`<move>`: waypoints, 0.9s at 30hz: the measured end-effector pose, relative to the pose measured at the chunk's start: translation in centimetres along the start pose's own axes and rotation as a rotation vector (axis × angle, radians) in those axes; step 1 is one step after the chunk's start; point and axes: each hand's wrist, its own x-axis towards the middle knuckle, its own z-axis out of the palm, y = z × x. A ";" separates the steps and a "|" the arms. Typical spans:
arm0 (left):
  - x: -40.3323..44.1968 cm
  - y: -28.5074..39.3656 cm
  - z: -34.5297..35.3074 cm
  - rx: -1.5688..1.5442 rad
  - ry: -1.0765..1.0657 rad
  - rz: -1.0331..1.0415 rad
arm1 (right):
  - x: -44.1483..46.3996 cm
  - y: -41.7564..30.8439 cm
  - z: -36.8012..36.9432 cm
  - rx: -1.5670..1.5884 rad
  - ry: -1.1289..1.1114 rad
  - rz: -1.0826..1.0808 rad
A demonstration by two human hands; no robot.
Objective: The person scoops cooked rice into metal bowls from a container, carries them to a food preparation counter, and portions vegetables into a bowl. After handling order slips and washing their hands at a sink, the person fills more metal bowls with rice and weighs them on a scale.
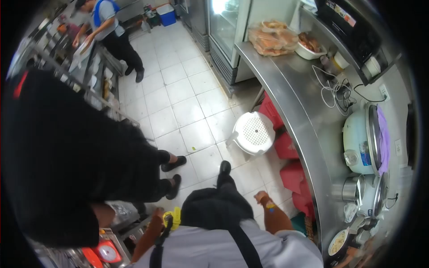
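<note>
My right hand (260, 195) hangs at my right side above the tiled floor, its fingers loosely curled and holding nothing I can see. A band with a blue and yellow piece (270, 207) is around that wrist. At my left hip is my left hand (158, 215), its fingers too small and blurred to read. Right beside it is a bright yellow thing (172, 218) against my dark apron (214, 206); whether the hand touches it, I cannot tell. A white plastic stool (254, 133) stands ahead of my right hand, apart from it.
Close on my left stands a person in black (98, 156). Another person (107, 27) works at the far-left shelves. Along the right runs a steel counter (308, 102) with a large cooker (357, 138), bagged food (270, 40) and cables. Red bins (286, 145) sit beneath it. A red scale (107, 251) is lower left.
</note>
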 end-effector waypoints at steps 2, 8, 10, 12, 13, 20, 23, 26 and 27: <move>-0.2 1.5 -4.1 -0.161 -0.066 -0.125 | 1.1 -1.9 -4.9 0.023 -0.024 -0.025; 5.5 5.0 -11.5 -0.238 -0.094 -0.179 | 9.0 -12.5 -23.1 0.229 0.503 -0.408; 8.2 6.1 -13.2 -0.248 -0.093 -0.175 | 11.3 -16.6 -28.1 0.411 0.461 -0.468; 11.3 7.1 -15.2 -0.228 -0.096 -0.146 | 13.3 -21.0 -31.7 0.456 0.437 -0.574; 13.0 7.5 -16.1 -0.207 -0.100 -0.126 | 14.6 -22.7 -32.9 0.382 0.421 -0.674; 19.4 2.8 -34.9 -1.242 -0.051 -0.795 | 22.7 -29.1 -38.0 0.328 0.176 -0.463; 25.3 -4.5 -40.9 -1.144 -0.102 -0.725 | 24.0 -29.1 -41.2 -0.311 0.222 -0.589; 30.7 -12.9 -49.1 -1.156 -0.027 -0.733 | 19.1 -32.8 -46.4 -0.067 0.137 -0.334; 30.5 -15.4 -56.3 -1.254 -0.062 -0.701 | 20.4 -34.0 -47.6 0.169 0.084 -0.249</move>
